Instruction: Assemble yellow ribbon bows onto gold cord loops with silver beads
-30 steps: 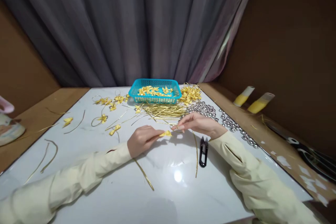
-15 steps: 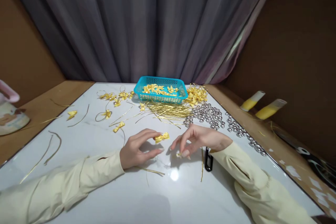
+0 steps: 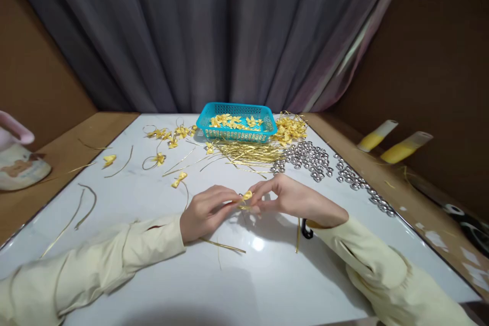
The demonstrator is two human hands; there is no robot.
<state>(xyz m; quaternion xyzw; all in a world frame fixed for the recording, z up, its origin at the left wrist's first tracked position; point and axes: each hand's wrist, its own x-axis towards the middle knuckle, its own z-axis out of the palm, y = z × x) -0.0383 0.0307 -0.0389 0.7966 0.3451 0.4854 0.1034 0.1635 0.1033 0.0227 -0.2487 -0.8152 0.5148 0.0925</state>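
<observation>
My left hand (image 3: 209, 212) pinches the left end of a small yellow ribbon bow (image 3: 247, 195) above the middle of the white table. From the right, the fingertips of my right hand (image 3: 284, 197) close on the bow's other end. Whether a small bead is also between these fingers is hidden. Gold twist ties (image 3: 223, 245) lie below my left hand. Beside my right wrist are another gold tie (image 3: 298, 236) and a black clip (image 3: 306, 229), partly covered by the sleeve.
A blue basket (image 3: 237, 136) of yellow bows stands at the back. In front of it lie a bundle of gold ties (image 3: 250, 153) and silver heart-shaped beads (image 3: 311, 158). More bows (image 3: 292, 130) are heaped to its right. A mug (image 3: 23, 168) stands far left, two yellow-filled tubes (image 3: 407, 147) right.
My hands have come together. The right hand, which pinched a small shiny piece apart from the bow, now has its fingertips at the bow. The view has shifted slightly.
</observation>
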